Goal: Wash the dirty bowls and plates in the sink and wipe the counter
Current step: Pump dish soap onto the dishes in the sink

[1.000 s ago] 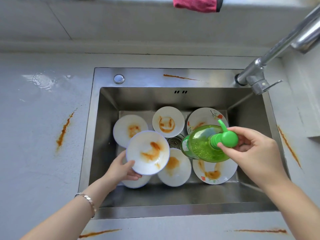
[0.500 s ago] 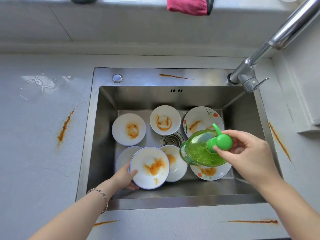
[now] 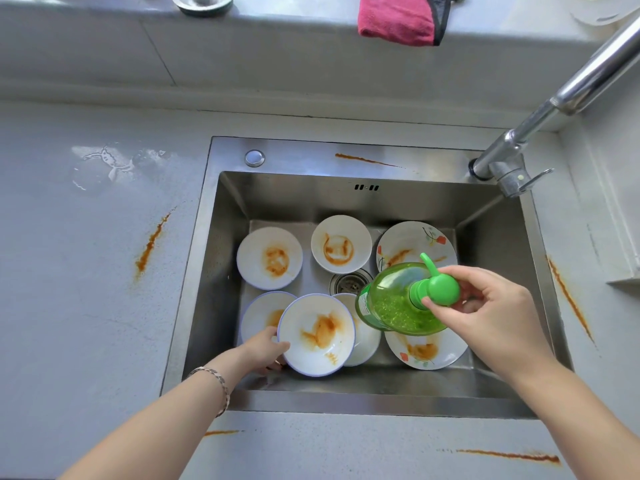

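While the left hand [image 3: 265, 351] grips a stained bowl [image 3: 317, 334] by its rim over the sink [image 3: 214, 271], the right hand [image 3: 485, 317] holds a green dish-soap bottle [image 3: 398, 306]. Its fingers [image 3: 438, 308] clasp the pump neck, tilting the bottle above 2 floral plates.

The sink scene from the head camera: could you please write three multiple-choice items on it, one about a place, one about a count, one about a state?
1. Where is the pink cloth?
A. in the sink
B. on the ledge behind the sink
C. in the left hand

2. How many flower-patterned plates are in the sink?
A. two
B. four
C. none

3. What state is the bowl in the left hand in?
A. clean
B. broken
C. smeared with orange sauce

Answers:
1 B: the pink cloth hangs over the back ledge.
2 A: one plate lies at the back right, another plate at the front right.
3 C: the left hand holds a bowl with orange stains.
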A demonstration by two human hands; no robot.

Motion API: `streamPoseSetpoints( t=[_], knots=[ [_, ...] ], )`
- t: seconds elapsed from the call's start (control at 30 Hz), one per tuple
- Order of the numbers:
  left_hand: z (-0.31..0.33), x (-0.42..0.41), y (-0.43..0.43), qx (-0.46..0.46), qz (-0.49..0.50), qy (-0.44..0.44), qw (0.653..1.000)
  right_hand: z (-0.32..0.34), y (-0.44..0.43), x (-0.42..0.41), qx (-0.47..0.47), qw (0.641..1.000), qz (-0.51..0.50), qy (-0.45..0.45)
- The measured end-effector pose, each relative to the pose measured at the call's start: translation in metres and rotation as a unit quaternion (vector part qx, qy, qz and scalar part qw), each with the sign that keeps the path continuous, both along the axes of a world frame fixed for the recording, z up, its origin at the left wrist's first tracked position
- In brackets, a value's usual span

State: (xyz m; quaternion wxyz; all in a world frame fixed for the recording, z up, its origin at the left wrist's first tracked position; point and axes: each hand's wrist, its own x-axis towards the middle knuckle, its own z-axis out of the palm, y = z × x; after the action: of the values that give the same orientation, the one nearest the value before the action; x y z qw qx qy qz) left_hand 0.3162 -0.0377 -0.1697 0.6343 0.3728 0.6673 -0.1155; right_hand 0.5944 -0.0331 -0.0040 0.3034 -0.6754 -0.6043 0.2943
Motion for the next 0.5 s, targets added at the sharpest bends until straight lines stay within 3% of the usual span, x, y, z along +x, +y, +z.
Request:
streamPoseSetpoints(
  t=[0.2,0.3,0.4,0.5],
  knots=[
    [0.008,-0.002,0.002,0.046,0.012,0.05,0.998,0.01,0.0,-0.002,0.01,1.0,0.011,-0.002],
    [0.023,-0.002,0.006,0.103,-0.036,0.09,0.99,0.016,0.0,-0.003,0.016,1.0,0.014,0.003],
    [0.057,0.012,0.004,0.223,-0.019,-0.023,0.974,0.025,-0.002,-0.005,0.037,0.999,0.033,0.003],
    [0.097,0.045,-0.005,0.314,-0.043,-0.164,0.934,0.039,-0.005,-0.012,0.066,0.997,0.042,0.022]
  ],
)
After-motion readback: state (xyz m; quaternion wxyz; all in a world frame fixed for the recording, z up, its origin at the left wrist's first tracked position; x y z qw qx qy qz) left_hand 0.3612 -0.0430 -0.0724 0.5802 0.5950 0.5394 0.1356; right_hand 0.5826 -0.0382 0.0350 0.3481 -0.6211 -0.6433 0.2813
